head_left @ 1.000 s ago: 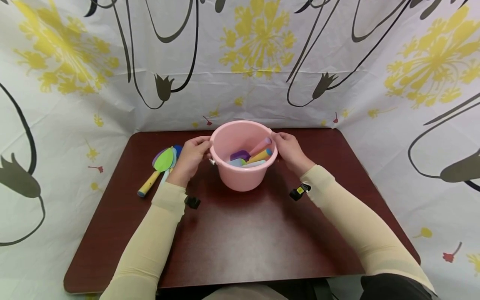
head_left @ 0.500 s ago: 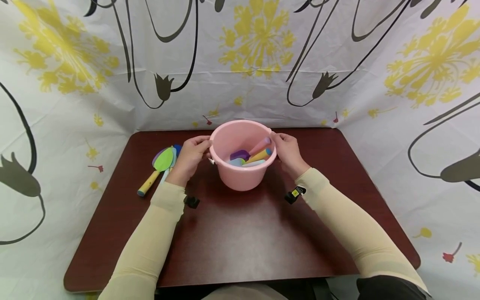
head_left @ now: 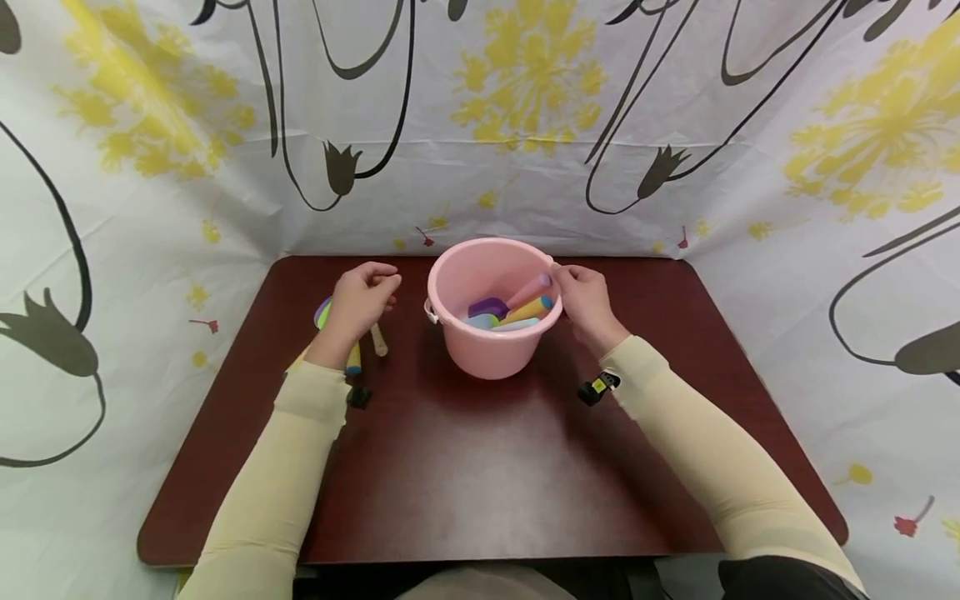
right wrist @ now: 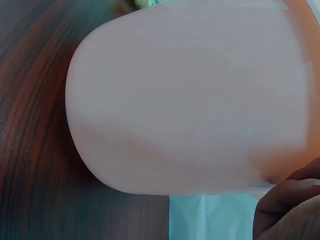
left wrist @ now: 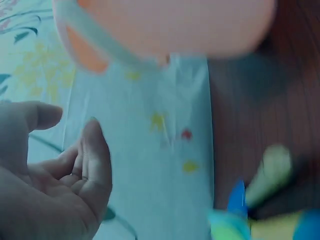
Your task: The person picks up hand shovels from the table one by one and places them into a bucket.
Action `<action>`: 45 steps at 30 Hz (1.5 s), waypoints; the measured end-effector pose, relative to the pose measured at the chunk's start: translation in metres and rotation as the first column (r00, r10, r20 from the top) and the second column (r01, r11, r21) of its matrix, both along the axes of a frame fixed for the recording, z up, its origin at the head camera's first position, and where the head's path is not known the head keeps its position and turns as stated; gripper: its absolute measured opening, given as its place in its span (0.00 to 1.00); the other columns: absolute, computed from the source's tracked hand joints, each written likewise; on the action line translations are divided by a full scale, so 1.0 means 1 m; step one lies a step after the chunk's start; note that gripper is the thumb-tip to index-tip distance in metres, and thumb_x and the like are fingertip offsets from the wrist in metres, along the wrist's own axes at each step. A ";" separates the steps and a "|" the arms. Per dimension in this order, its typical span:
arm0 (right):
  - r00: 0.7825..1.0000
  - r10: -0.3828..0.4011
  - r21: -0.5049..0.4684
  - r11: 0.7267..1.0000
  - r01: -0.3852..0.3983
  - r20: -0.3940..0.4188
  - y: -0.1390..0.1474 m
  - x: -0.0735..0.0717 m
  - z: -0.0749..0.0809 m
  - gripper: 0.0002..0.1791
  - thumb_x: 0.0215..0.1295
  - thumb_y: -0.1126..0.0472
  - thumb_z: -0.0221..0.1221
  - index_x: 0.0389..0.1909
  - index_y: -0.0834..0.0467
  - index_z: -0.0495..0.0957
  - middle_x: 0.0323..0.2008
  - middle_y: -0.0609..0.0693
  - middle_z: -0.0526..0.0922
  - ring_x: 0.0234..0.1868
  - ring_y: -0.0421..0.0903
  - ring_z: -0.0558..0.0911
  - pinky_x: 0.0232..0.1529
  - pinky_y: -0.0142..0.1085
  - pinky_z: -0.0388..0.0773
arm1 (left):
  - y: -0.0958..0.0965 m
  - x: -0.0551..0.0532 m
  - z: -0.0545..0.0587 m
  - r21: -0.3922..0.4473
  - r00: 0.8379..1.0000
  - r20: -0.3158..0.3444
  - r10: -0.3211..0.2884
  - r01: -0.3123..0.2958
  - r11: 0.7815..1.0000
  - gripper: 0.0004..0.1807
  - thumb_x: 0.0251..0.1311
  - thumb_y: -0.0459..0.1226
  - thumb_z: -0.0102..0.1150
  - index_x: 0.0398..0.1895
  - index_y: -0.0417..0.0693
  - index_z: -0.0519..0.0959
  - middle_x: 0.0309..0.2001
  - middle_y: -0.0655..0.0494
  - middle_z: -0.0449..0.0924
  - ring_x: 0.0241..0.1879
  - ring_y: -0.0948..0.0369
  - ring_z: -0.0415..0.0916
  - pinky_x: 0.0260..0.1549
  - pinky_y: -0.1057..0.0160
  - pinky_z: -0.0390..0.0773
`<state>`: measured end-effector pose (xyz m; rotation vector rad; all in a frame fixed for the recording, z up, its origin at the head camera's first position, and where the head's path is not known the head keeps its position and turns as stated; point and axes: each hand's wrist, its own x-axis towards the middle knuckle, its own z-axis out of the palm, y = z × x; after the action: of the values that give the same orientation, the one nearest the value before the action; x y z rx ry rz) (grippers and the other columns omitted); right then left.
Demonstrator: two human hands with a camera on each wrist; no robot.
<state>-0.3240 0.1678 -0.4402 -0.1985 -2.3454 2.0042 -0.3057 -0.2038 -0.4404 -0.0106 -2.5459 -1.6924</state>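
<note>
A pink bucket (head_left: pixel 489 354) stands upright at the back middle of the table in the head view. Inside it lie several small tools, among them a purple scoop (head_left: pixel 487 307) and a yellow-orange handle (head_left: pixel 523 312) with a blue end. My right hand (head_left: pixel 587 307) pinches the bucket's right rim; most of its fingers are outside the right wrist view. Left of the bucket, my left hand (head_left: pixel 360 302) is in the air, thumb and fingers apart and holding nothing. Beneath it are several toy garden tools, partly hidden, with a pale handle (head_left: pixel 379 340) and a yellow handle (head_left: pixel 353 358) showing.
The dark red wooden table (head_left: pixel 487 467) has rounded corners. A white patterned cloth (head_left: pixel 480 192) hangs close behind it and along both sides. A white handle joint (head_left: pixel 431 312) sticks out at the bucket's left rim.
My left hand has let go of the bucket's left rim and moved left, over the tools on the table. My right hand stays at the rim. The head view has shifted slightly.
</note>
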 end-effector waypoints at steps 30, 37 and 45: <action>1.000 0.027 -0.013 1.000 -0.027 0.004 0.002 -0.004 -0.005 0.27 0.83 0.41 0.61 0.57 0.62 0.86 0.28 0.48 0.83 0.19 0.38 0.78 0.21 0.31 0.78 | -0.127 0.041 -0.075 -0.613 0.982 0.165 0.091 0.030 0.790 0.34 0.76 0.48 0.64 0.68 0.25 0.76 0.61 0.26 0.79 0.56 0.35 0.79 0.59 0.33 0.79; 0.999 0.031 -0.024 0.999 -0.031 0.023 0.002 -0.004 -0.005 0.26 0.83 0.42 0.61 0.58 0.62 0.86 0.28 0.48 0.84 0.19 0.38 0.79 0.21 0.32 0.78 | -0.127 0.045 -0.087 -0.628 0.982 0.146 0.122 -0.003 0.778 0.31 0.73 0.45 0.67 0.65 0.25 0.78 0.58 0.25 0.78 0.51 0.36 0.78 0.55 0.35 0.79; 0.999 0.029 -0.063 0.998 -0.028 0.014 0.002 -0.005 -0.005 0.25 0.83 0.43 0.61 0.57 0.62 0.86 0.29 0.48 0.85 0.20 0.38 0.80 0.20 0.31 0.78 | -0.124 0.045 -0.091 -0.610 0.980 0.097 0.172 -0.078 0.788 0.29 0.71 0.43 0.66 0.64 0.28 0.80 0.57 0.28 0.78 0.49 0.37 0.77 0.51 0.36 0.80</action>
<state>-0.3286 0.1695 -0.4453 -0.1848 -2.3092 2.0984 -0.2603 -0.3276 -0.5312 0.2470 -3.0020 -0.7907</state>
